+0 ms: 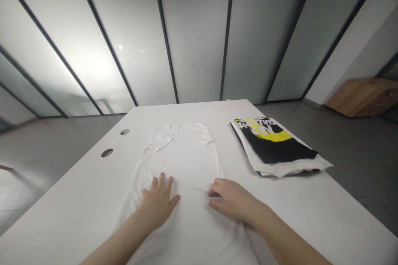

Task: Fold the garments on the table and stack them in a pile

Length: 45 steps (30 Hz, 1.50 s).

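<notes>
A white short-sleeved T-shirt (186,161) lies spread lengthwise on the white table, its collar at the far end and both sleeves folded in over the body. Flat on the left part of the shirt rests my left hand (158,201), fingers spread. My right hand (231,199) is at the shirt's right side with its fingers bent; a gap shows between thumb and fingers, and no cloth is visible in it. Small creases run in the fabric beside its fingertips. The shirt's lower end runs out of view at the bottom.
A stack of folded shirts (280,149), with a black one printed in yellow and white on top, sits on the table's right side. Two round holes (107,153) pierce the table (93,186) on the left. Frosted glass panels (195,37) and a wooden cabinet (363,97) stand beyond.
</notes>
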{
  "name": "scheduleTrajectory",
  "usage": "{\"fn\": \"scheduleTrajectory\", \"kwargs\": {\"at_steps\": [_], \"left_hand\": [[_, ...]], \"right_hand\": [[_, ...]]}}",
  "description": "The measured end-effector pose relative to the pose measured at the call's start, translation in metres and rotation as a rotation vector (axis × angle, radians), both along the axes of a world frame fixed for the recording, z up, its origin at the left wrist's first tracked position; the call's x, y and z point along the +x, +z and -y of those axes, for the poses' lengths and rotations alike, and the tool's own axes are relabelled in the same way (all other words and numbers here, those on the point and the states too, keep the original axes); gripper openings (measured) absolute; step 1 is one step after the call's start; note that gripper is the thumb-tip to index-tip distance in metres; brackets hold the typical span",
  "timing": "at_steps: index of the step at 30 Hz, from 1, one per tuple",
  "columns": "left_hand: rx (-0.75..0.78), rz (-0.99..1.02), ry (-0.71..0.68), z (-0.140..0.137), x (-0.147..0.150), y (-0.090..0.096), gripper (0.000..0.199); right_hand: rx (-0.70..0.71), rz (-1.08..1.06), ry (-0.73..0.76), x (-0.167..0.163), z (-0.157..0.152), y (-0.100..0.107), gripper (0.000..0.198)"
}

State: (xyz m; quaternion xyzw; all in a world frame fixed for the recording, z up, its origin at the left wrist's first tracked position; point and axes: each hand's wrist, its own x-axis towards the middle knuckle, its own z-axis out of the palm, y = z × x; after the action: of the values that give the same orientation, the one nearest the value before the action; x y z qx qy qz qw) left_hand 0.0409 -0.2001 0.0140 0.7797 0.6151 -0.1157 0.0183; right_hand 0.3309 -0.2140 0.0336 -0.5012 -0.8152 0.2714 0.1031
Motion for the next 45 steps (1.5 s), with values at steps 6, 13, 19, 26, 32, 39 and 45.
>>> {"fn": "scheduleTrajectory", "kwargs": {"at_steps": [6, 13, 19, 26, 32, 39, 45], "left_hand": [[0.027, 0.23, -0.179, -0.047, 0.064, 0.037, 0.041], [0.14, 0.496, -0.291, -0.135, 0.148, 0.02, 0.034], [0.119, 0.367, -0.202, -0.164, 0.187, 0.004, 0.046], [0.033, 0.55, 0.006, -0.178, 0.204, 0.003, 0.037], [0.007, 0.834, 0.171, -0.206, 0.186, -0.003, 0.038], [-0.029, 1.254, 0.425, -0.241, 0.139, 0.0, 0.026], [-0.119, 1.326, 0.492, -0.246, 0.076, -0.004, 0.028]], "right_hand": [[-0.015, 0.042, -0.341, 0.004, -0.01, -0.001, 0.02], [-0.063, 0.248, -0.531, 0.019, -0.018, -0.013, 0.023], [-0.041, 0.081, -0.45, 0.019, -0.017, -0.017, 0.011], [-0.185, -0.224, -0.518, 0.01, -0.017, -0.015, 0.012], [-0.495, -0.508, -0.535, 0.006, -0.006, -0.002, 0.059], [-0.588, -0.698, -0.379, -0.007, 0.006, 0.011, 0.095], [-0.502, -0.573, -0.014, -0.025, 0.019, 0.005, 0.066]]}}
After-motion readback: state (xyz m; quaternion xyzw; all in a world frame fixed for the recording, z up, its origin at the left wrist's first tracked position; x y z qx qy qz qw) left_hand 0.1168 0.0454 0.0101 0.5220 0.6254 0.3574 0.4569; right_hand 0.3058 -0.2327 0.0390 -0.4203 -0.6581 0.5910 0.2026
